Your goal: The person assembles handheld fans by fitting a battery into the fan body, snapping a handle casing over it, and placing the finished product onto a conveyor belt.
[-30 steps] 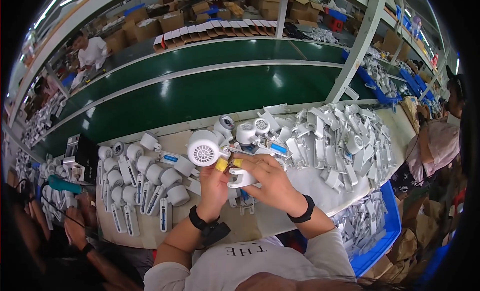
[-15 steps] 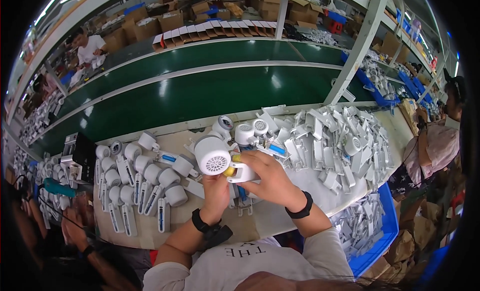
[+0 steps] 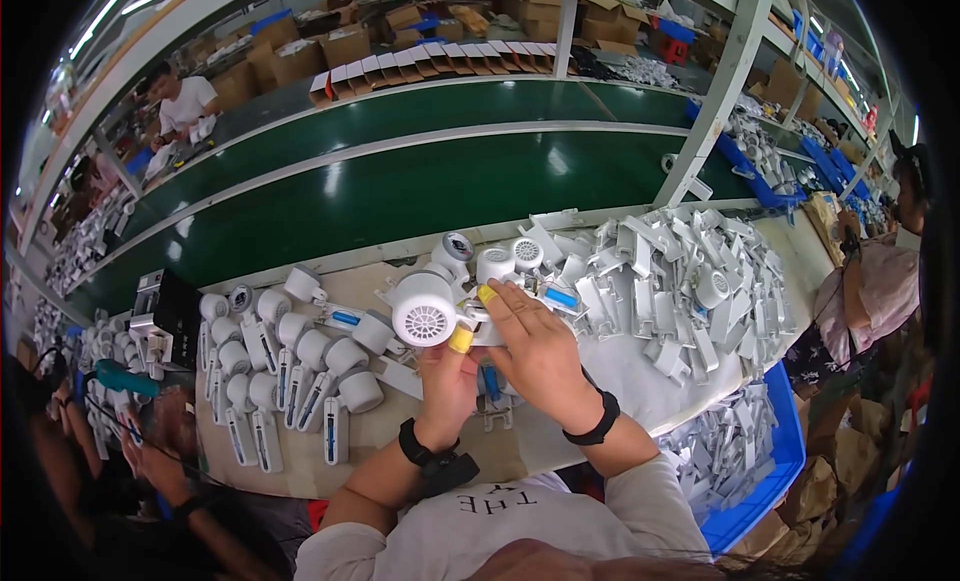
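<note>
We wear a white shirt with dark lettering across the chest, a black band on each wrist, a bulkier dark piece beside the left one, and yellow finger wraps on each hand.

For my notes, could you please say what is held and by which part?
The left hand holds a white device beside its grilled round head; the right hand hides its grip.
</note>
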Tool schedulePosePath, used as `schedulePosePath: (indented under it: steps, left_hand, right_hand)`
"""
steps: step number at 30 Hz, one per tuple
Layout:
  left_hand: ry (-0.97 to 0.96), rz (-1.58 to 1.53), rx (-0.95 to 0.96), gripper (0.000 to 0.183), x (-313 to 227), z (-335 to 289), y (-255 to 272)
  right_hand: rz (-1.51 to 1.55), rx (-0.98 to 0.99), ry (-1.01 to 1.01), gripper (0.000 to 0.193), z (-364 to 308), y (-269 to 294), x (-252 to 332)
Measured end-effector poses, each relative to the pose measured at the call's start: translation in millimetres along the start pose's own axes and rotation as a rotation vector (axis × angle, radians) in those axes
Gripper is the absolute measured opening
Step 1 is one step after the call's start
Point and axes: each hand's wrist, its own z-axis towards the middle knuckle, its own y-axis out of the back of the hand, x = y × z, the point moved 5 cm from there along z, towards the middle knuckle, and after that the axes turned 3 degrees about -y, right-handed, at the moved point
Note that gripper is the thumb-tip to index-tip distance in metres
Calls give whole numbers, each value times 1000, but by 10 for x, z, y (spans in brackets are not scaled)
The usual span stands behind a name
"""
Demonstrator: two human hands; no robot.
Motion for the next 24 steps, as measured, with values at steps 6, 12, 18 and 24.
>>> schedulePosePath:
  steps: [6,12,18,24]
  left_hand:
    - [-49,64,-34,29,-7,-15,59]
    - [-154,174,-96,31,-59,-44,74]
    - [-148,215,-88,32,-208,32,18]
    - [-205,160,57,30,-571,72,-93]
  right_hand:
    - [-118,-24,-29,61,-26,-100,58]
    - [-83,-13,-22,61,35,-124,124]
    - [-60,-81,97,57,51,-113,198]
    - [930,507,-579,36,-207,-200,-248]
